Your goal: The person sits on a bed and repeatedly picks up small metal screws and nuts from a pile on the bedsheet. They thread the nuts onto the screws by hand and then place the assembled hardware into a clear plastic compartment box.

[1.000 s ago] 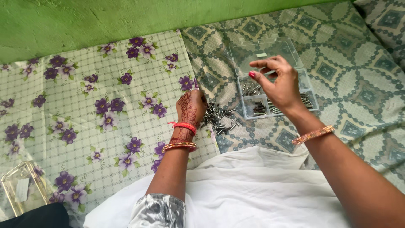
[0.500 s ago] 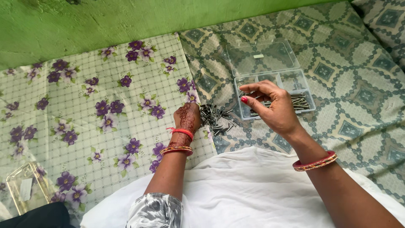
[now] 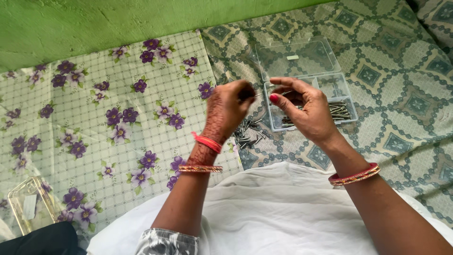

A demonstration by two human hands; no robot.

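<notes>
Pinching a thin screw (image 3: 257, 95) loosely, the left hand (image 3: 229, 109) met the half-open, seemingly empty right hand (image 3: 302, 111) over the screw pile (image 3: 247, 134), where it could easily slip.

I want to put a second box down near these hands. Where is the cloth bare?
Bare: the floral cloth left of the left hand, and the patterned cloth right of the clear box. Crowded: the screw pile and the box beside it.

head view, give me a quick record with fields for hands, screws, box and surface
left hand: raised above the loose pile, fingertips pinching a thin screw
right hand: raised beside it, fingers curled in front of the box
loose screws: small pile on the patterned cloth
box: clear plastic, lid open, screws in compartments
floral cloth: to the left
</notes>
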